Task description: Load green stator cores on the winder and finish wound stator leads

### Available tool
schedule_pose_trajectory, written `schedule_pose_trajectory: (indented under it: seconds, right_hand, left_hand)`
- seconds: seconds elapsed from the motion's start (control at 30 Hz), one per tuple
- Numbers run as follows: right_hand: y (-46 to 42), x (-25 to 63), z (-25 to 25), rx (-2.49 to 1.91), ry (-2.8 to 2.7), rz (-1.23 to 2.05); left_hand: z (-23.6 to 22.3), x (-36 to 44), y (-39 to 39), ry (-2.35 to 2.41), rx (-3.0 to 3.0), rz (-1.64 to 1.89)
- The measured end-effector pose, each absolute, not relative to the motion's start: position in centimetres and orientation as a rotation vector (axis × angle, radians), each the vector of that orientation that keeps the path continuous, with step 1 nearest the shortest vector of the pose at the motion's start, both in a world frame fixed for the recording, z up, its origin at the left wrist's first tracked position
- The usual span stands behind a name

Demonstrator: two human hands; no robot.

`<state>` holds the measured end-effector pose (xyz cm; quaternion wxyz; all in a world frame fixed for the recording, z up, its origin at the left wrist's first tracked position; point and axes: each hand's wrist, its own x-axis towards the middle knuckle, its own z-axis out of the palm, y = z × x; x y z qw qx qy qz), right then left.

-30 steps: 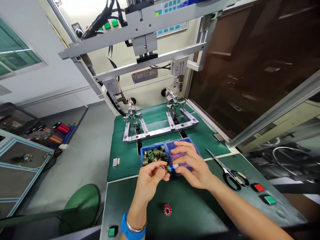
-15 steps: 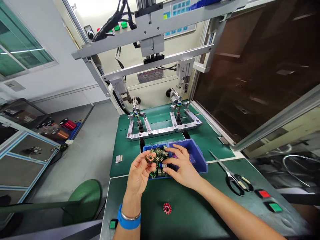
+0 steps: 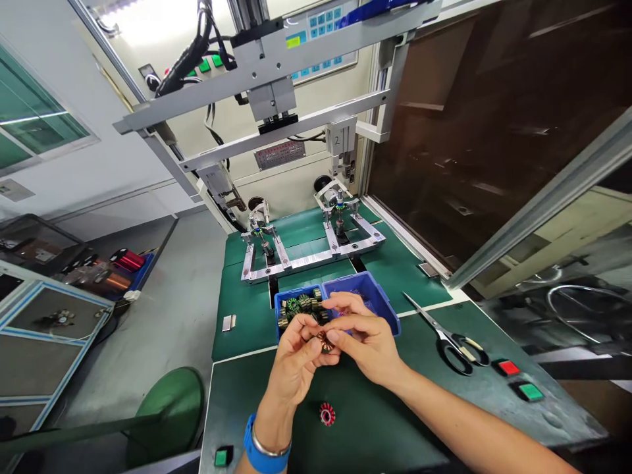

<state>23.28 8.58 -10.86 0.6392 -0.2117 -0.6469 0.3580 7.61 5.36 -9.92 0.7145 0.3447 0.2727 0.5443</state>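
A copper-wound stator [image 3: 324, 341] was held above the green bench [image 3: 395, 415], just in front of the two boxes set toward the middle of its surface. It was gripped by the thumb and fingers of the left hand [image 3: 295, 363]. The right hand [image 3: 374, 345] was brought in narrow, thumb and forefinger at the stator's right side; whether a wire end or the winding itself was pinched there could not be told. The step in hand was judged to be close fingertip work on the winding, for which a steady left grip and a light, precise right pinch seemed to be called for next.

Farther from the near edge, green-wound stators [image 3: 303, 304] were contained in the left blue box [image 3: 277, 304]. A red-wound stator [image 3: 327, 414] was left lying nearer the near edge, and scissors [image 3: 447, 341] were laid toward the right edge.

Half a second earlier, the stator had been raised over the left box by the left hand alone, and a blue-and-green piece had been held in the right fingers; now the hands were joined, and that piece could not be seen.
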Motion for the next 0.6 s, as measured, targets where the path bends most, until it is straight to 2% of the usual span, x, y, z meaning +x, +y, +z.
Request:
schedule_pose_trajectory:
  seconds: [0.2,0.43,0.6]
  right_hand:
    - [8.9,24.3,-10.6,-0.504,-1.357,0.733]
    - [8.8,24.4,-10.1,-0.408,-1.55,0.993]
    - [8.3,24.1,-9.9,-0.396,-1.544,1.007]
  left_hand:
    - [-10.0,7.9,5.2,0.563,0.777,1.175]
    - [-9.8,7.9,4.9,0.546,0.808,1.199]
    - [-9.7,8.4,5.0,0.594,0.824,1.229]
